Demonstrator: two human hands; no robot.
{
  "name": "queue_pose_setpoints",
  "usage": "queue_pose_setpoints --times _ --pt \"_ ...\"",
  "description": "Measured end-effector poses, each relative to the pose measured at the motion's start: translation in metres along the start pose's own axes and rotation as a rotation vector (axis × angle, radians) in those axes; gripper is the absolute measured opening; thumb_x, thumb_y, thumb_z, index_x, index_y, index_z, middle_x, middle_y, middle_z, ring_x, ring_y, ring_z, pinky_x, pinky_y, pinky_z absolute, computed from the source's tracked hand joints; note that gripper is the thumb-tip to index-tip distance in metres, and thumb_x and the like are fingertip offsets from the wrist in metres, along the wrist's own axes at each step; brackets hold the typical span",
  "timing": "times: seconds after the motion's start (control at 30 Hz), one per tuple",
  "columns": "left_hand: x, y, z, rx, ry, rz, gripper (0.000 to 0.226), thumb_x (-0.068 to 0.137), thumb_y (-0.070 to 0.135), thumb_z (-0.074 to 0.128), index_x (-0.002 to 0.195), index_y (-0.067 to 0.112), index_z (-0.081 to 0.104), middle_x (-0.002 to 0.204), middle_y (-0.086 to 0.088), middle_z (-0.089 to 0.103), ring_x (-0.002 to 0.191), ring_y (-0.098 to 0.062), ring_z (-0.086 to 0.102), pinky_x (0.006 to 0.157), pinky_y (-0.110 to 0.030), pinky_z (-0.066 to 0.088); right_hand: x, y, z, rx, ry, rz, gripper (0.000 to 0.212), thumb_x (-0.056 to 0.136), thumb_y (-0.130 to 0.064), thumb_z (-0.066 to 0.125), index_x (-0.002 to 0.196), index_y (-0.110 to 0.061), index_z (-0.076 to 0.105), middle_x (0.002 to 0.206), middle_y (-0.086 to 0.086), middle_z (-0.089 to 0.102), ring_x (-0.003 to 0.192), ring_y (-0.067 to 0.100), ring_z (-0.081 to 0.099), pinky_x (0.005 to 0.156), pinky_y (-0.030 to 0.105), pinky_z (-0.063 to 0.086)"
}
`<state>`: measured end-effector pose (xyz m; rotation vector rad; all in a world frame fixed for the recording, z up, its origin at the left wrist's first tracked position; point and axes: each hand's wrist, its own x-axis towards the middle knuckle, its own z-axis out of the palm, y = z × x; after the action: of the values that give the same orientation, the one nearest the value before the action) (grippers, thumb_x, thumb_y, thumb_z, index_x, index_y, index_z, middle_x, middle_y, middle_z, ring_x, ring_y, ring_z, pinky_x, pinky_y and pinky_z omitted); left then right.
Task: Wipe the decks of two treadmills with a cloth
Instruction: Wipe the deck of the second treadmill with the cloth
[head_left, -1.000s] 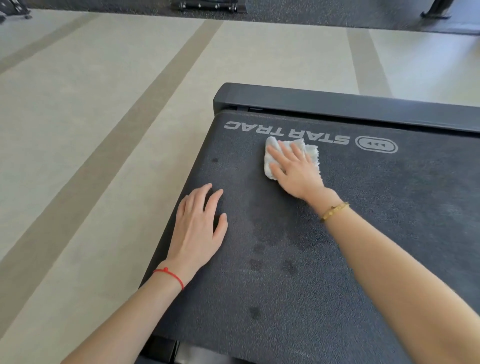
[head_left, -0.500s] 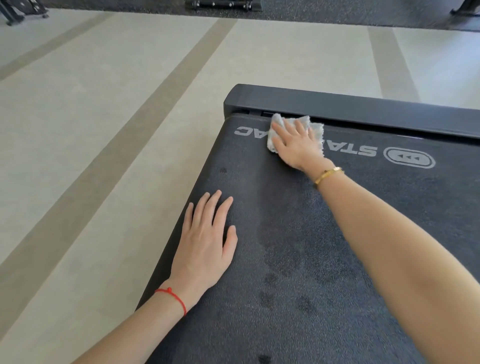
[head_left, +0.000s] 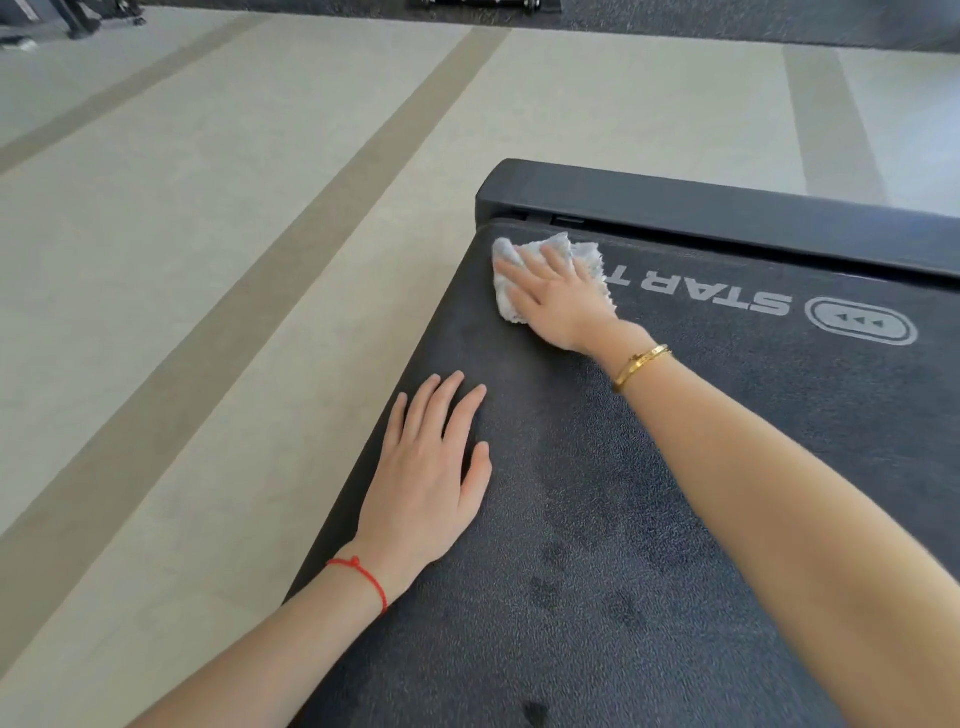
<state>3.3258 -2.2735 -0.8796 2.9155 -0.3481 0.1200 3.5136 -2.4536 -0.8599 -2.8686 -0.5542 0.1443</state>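
Change: since half a second ago the right hand (head_left: 558, 299) has slid the cloth (head_left: 545, 270) leftward along the far end of the deck, from over the middle letters of the printed name to the far left corner; more of the lettering now shows. The left hand (head_left: 426, 483) has stayed where it was, flat near the left edge.
Right hand: it lies on top of the cloth with the fingers stretched out and a little spread, pressing the cloth down on the belt. It does not pinch or wrap the cloth. A gold bracelet (head_left: 641, 366) sits on the wrist.
Left hand: palm down on the belt, fingers straight and together, thumb apart, holding nothing. A red string (head_left: 363, 577) goes around the wrist.
Cloth: white, crumpled, at the far left corner of the treadmill deck (head_left: 701, 519), just before the black end cap (head_left: 727, 218). Its edges show around the fingers.
Deck: dark, rough belt with some darker spots (head_left: 550, 571) between the two arms. White logo lettering (head_left: 701, 291) shows upside down, partly covered by the cloth, with an oval emblem (head_left: 860, 327) beside it.
Floor: pale floor (head_left: 208, 260) with wider beige stripes, left of and beyond the treadmill. Dark equipment stands at the far top edge, too small to tell what.
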Motion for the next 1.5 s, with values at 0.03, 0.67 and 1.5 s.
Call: queue_pose_setpoints --times 0.03,0.67,1.5 --pt "0.000 0.000 0.000 0.002 -0.001 -0.001 0.058 0.098 0.041 0.023 0.151 0.019 0.034 0.160 -0.003 0.027 0.150 -0.023 0.020 0.121 -0.047 0.019 -0.004 -0.007 0.003 -0.013 -0.004 -0.049 0.050 0.107 -0.036 0.020 0.157 -0.036 0.011 0.165 -0.007 0.010 0.152 0.025 -0.004 0.122 0.048 0.000" --pt "0.000 0.000 0.001 -0.010 -0.006 -0.005 0.058 0.098 0.041 0.023 0.151 0.019 0.033 0.160 -0.003 0.026 0.150 -0.022 0.018 0.122 -0.048 0.019 -0.029 -0.020 0.020 0.035 0.033 -0.195 0.050 0.106 -0.041 0.021 0.155 -0.038 0.019 0.165 -0.005 0.013 0.153 0.025 -0.003 0.122 0.048 -0.006" --pt "-0.001 0.000 0.000 -0.058 0.016 -0.005 0.052 0.101 0.036 0.036 0.150 0.020 0.035 0.159 -0.002 0.028 0.149 -0.022 0.019 0.122 -0.047 0.018 -0.039 0.055 -0.007 0.029 0.030 0.231 0.050 0.106 -0.041 0.016 0.156 -0.037 0.011 0.166 -0.001 0.004 0.152 0.027 -0.005 0.122 0.047 -0.006"
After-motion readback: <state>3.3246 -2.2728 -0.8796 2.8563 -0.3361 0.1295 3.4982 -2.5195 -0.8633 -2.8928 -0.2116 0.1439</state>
